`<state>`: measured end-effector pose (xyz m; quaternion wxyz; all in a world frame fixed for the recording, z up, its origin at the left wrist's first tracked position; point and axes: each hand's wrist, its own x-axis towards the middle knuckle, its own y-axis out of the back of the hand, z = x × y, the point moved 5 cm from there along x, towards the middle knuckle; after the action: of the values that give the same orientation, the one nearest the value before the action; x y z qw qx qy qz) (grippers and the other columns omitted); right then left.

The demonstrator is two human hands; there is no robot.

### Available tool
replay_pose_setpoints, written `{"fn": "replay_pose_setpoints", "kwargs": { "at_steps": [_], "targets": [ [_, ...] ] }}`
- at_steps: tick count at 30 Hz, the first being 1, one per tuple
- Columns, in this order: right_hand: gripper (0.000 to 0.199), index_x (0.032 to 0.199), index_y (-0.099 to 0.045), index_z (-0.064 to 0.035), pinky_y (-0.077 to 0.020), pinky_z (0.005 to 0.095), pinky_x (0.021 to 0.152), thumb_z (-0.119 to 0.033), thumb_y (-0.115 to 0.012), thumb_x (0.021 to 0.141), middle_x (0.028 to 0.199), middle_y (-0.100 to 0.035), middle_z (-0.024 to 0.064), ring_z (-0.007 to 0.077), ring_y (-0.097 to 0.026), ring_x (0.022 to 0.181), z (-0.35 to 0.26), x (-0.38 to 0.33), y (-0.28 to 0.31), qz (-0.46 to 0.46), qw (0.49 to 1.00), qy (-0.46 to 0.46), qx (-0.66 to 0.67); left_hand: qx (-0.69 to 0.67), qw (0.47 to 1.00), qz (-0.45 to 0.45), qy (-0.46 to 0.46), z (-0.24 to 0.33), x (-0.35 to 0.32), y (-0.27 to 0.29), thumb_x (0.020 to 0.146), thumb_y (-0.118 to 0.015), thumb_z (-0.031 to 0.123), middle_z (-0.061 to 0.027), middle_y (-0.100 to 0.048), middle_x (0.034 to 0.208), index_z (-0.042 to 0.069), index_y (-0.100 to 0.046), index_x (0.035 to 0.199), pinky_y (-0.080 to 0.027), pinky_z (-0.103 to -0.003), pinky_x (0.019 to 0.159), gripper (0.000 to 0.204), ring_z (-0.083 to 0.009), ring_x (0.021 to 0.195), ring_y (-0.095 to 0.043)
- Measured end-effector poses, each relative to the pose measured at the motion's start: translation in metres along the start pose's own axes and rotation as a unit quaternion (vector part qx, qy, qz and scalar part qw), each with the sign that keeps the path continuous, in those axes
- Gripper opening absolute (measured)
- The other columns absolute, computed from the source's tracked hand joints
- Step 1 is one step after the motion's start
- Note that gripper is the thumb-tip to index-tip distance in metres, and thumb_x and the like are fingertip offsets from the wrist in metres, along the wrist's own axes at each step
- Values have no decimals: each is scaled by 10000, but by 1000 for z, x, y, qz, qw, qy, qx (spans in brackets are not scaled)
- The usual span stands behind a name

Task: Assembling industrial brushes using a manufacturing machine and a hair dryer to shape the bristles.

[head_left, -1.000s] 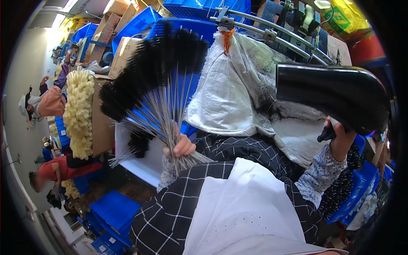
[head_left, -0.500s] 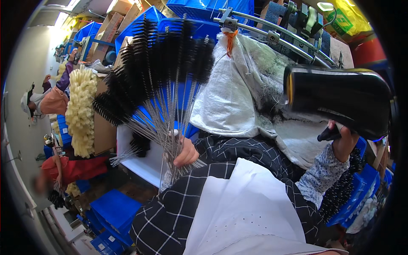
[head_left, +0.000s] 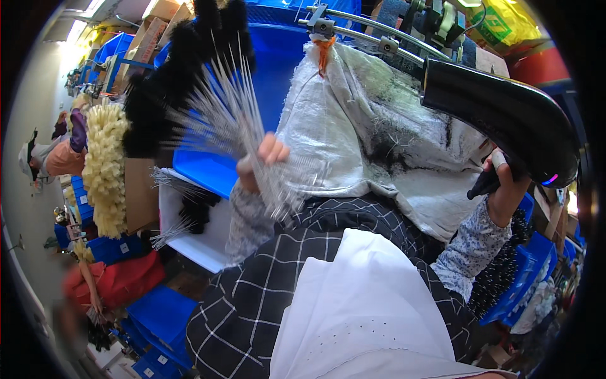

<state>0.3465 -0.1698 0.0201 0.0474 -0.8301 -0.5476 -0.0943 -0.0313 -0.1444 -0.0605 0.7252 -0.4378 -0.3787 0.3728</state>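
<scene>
Brushes (head_left: 189, 82) now fanned higher, nearer the dryer (head_left: 505, 114) — our left hand (head_left: 262, 164) grips their wire stems, right hand (head_left: 505, 189) clasps its handle.

The fanned bundle of black wire brushes (head_left: 189, 82) fills the far left, blocking the way to the blue bin (head_left: 278, 69) behind it. The black hair dryer (head_left: 505, 117) bars the far right. Between them, open room lies over the white woven sack (head_left: 379, 126). A metal rail (head_left: 379, 28) closes the far side, and cream brushes (head_left: 107, 170) crowd the left.
</scene>
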Motion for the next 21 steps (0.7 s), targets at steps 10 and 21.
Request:
{"fn": "replay_pose_setpoints", "kwargs": {
  "at_steps": [10,21],
  "targets": [
    [265,913,-524,30,-478,275,494,-37,-597,667,760,-567,110,179,-545,563,10,-14,15,-6,999,-5,34,-90,945,311,51,-118,3,126,741,-538,173,-77,-548,908,31,-490,1009,-436,-365,792,307,-205,860,-534],
    [343,959,-481,28,-451,253,512,-63,-604,652,736,-556,103,171,-537,562,17,-19,19,53,995,-78,-38,-77,916,366,144,-168,11,117,754,-596,216,-76,-542,1038,49,-497,1043,-346,-346,902,349,-207,982,-492]
  ]
}}
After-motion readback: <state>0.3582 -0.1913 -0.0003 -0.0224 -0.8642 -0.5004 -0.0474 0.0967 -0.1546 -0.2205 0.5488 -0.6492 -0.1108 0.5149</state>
